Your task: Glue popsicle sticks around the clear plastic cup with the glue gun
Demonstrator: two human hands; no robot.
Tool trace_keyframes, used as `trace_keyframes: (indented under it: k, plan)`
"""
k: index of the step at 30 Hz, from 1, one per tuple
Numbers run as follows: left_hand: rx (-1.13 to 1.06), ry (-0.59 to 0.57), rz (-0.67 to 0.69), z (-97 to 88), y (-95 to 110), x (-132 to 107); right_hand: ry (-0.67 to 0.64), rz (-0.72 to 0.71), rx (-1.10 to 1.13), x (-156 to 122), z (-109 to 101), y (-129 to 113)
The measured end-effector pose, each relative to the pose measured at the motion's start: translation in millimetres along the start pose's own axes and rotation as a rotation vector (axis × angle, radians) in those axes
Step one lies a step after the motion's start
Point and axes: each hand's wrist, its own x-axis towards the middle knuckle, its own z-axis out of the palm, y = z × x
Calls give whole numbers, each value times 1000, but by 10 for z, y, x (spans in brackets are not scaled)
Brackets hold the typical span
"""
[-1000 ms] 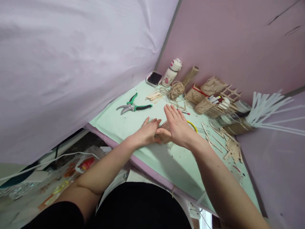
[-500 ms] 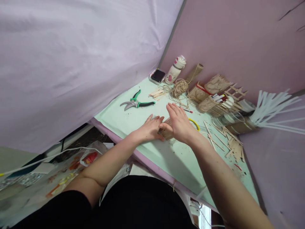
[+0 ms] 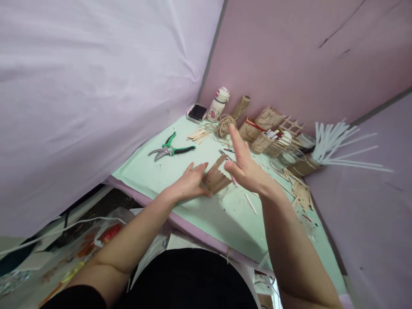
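A small cup made of wooden craft sticks (image 3: pixel 217 177) lies tilted on its side near the table's front edge. My left hand (image 3: pixel 190 183) is around its left end, thumb below and fingers above. To the right of the cup, my right hand (image 3: pixel 247 169) is raised with its fingers stretched out and nothing in it. Metal blade tips (image 3: pixel 222 152) show just behind the right hand, which hides the rest of that tool. A loose craft stick (image 3: pixel 250 203) rests on the pale green table (image 3: pixel 231 227).
Green-handled pruning shears (image 3: pixel 170 148) lie at the left. Along the back stand a phone (image 3: pixel 197 112), a white bottle (image 3: pixel 218 104), a twine ball (image 3: pixel 228 125) and stick-built holders (image 3: pixel 262 141). At the right are white glue sticks (image 3: pixel 334 146) and scattered wooden sticks (image 3: pixel 302 195).
My right hand has lifted off the cup and moved to its right. The cup now shows more fully, with my left hand still at it. The camera view has shifted.
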Motion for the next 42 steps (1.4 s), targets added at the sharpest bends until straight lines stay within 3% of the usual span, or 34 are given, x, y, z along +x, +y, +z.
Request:
trace_keyframes:
  k: [4,9,12,16,21,24,28,32,36,42]
  plan:
    - [-139,44,-30,-10,38,-27,195,137,-24,-304,-143,116]
    - [-350,74,17,39,101,-1,104,435,117,-673,133,335]
    - [-364,68,16,97,118,28,102,404,254,-782,327,345]
    - [-366,70,96,125,105,40,165,375,360,-893,418,119]
    - [-502,25,105,33,102,-16,192,325,178,-1109,425,-265]
    - [-515,-10,96,-31,130,-40,261,276,87,-1216,440,-374]
    - [-532,-24,164,-91,183,82,370,298,81,-1260,495,-294]
    - [-517,-152,286,-127,213,338,484,370,191,-1228,633,-40]
    - [-367,-251,211,-78,153,443,435,441,301,-1212,759,144]
    - [-351,-165,149,52,149,397,414,465,258,-1277,699,117]
